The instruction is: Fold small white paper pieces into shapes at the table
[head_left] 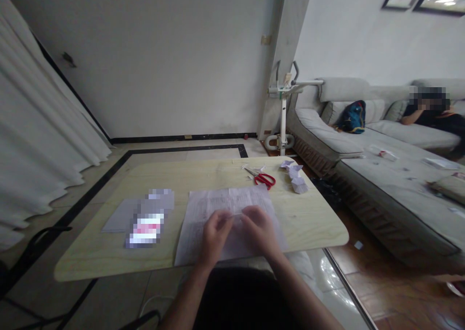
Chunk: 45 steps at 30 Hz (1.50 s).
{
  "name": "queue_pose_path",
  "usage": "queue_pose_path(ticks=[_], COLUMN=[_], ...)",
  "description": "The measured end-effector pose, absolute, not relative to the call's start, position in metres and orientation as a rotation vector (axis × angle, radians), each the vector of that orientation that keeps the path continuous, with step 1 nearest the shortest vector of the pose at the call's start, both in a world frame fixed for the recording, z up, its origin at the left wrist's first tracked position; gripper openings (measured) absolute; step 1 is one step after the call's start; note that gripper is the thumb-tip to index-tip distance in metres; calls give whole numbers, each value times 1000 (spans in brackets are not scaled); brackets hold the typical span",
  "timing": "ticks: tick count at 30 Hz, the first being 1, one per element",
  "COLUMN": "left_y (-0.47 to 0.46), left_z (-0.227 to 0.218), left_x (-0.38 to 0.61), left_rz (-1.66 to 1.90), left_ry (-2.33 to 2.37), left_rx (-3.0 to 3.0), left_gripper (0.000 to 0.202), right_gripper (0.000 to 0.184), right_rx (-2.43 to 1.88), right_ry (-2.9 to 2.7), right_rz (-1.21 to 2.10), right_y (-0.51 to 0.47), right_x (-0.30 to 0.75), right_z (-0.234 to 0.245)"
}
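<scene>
My left hand [217, 230] and my right hand [258, 226] meet low over a large printed sheet of paper [214, 201] near the table's front edge. Between their fingertips is a thin white strip [237, 214], apparently paper, with the fingers of both hands closed in a pinch on its ends. Red-handled scissors [265, 180] lie just beyond the sheet, blades pointing away to the left. Small white scraps [258, 168] are beside the blades. At the far right corner sit several folded paper pieces [298, 184].
On the left of the wooden table [87, 252] are white papers [118, 216] and a blurred-out lit object [147, 226]. A grey sofa [392, 194] with a blue backpack [354, 117] and a seated person [436, 119] is to the right. Exercise equipment [283, 112] stands behind.
</scene>
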<state>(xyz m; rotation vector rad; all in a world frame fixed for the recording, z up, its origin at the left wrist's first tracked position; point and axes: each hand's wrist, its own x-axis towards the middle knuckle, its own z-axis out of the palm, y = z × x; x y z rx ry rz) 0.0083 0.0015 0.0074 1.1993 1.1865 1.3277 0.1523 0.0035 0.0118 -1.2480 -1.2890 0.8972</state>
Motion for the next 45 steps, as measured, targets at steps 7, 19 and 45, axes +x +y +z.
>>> queue_pose_path(ticks=[7, 19, 45], left_y=[2, 0, 3], left_z=[6, 12, 12], left_x=[7, 5, 8], left_rz=[1294, 1298, 1296], left_ry=[1170, 1205, 1278], left_rx=[1199, 1198, 1194], left_gripper=[23, 21, 18], right_gripper=[11, 16, 16], right_rx=[-1193, -1132, -1245], right_ry=[-1283, -1201, -1281], right_rz=[957, 1126, 919], right_y=[3, 1, 4], right_x=[153, 154, 155], right_z=[15, 14, 13])
